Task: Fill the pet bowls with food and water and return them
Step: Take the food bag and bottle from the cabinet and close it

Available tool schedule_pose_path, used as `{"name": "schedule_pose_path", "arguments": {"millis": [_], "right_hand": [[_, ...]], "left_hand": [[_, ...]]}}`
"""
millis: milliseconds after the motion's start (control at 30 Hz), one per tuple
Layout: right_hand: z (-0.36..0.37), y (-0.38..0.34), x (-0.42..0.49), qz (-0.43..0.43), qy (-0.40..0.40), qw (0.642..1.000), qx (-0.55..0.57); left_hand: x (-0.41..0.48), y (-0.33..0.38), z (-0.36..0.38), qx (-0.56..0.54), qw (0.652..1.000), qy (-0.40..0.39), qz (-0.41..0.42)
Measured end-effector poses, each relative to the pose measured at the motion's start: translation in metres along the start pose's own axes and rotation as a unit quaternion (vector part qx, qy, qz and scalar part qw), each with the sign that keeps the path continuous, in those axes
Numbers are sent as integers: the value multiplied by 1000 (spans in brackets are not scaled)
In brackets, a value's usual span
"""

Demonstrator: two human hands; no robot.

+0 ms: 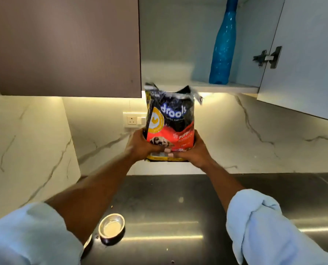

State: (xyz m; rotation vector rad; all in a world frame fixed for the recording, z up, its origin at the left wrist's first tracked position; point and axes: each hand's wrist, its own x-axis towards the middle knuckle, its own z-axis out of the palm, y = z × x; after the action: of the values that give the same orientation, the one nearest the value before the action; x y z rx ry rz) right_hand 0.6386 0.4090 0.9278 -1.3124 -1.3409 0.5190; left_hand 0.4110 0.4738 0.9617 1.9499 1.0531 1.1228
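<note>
From my feed, both hands are raised in front and clamped on the food bag [170, 127]. The left hand [140, 144] wraps the bag's lower left edge. The right hand [195, 152] grips the lower right corner. Both thumbs press on the printed face and nearly meet at the base.

The bag stands upright between the hands, held clear of the counter [178, 207]. Its torn top is open and crumpled above them. Just behind the bag's top I see the cupboard shelf [235, 87]. Up and to the right of the right hand, a blue bottle [223, 50] stands upright on that shelf, beside the open cupboard door [302, 64]. A wall socket [131, 120] sits just above the left hand, partly hidden by the bag.

Well below the hands, beside the left forearm, a steel bowl [111, 226] sits upright on the counter. It holds something pale, and I cannot tell what. A curved metal rim [88, 243] peeks from under the left forearm, with too little showing to name it. Rolled pale blue sleeves [255, 222] bunch at both elbows.
</note>
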Motion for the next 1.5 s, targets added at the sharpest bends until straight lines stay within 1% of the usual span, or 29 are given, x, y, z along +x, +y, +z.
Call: {"name": "schedule_pose_path", "arguments": {"millis": [100, 233, 433, 533, 633, 800, 900, 967, 1167, 1267, 1500], "right_hand": [[15, 40, -18, 43, -33, 999, -1], [32, 80, -43, 90, -64, 994, -8], [59, 143, -55, 162, -122, 979, -32], [76, 170, -52, 197, -149, 968, -49], [94, 188, -46, 207, -167, 962, -54], [119, 207, -35, 201, -195, 958, -62], [125, 219, -42, 197, -211, 953, -90], [127, 226, -49, 203, -218, 950, -97], [127, 232, -45, 238, -237, 937, -93], [125, 228, -46, 245, -235, 935, -100], [108, 213, -42, 267, -281, 906, -169]], "left_hand": [[-16, -47, 17, 17, 998, -1, -57], [-43, -99, 38, -5, 993, -28, -115], [-74, -166, 57, 8, 987, -44, -155], [-79, -192, 61, 17, 981, -45, -187], [-79, -214, 62, 29, 973, -36, -225], [-83, -244, 60, 42, 961, -7, -273], [-93, -255, 61, 52, 954, 2, -294], [-100, -261, 63, 51, 951, -7, -304], [-97, -265, 61, 73, 949, -51, -303], [-97, -264, 60, 98, 948, -53, -298], [-90, -248, 41, 167, 938, -71, -296]]}}
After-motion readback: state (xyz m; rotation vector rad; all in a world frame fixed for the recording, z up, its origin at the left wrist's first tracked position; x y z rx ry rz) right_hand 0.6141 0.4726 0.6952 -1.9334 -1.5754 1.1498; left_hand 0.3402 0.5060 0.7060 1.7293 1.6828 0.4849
